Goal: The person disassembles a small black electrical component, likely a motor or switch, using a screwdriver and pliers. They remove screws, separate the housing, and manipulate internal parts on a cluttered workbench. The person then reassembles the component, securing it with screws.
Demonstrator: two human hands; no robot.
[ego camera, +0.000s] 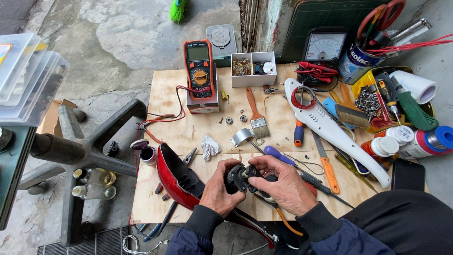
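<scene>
At the near edge of a plywood bench (165, 208), a person's left hand (218, 189) and right hand (283, 184) meet, each grip clenched around a small black motor assembly (240, 178) held just above the boards. Just left of the hands lies a glossy red housing shell (174, 177), with small pliers (189, 157) beside it. A blue-handled screwdriver (278, 155) and an orange-handled knife (328, 170) lie to the right. Farther off sit a crumpled tissue (209, 146), a curved metal bracket (241, 137), a paintbrush (256, 115) and a long white housing shell (330, 130). At the far edge stand an orange multimeter (200, 70) on a box, a white two-compartment parts box (254, 68) and an analogue meter (324, 47).
</scene>
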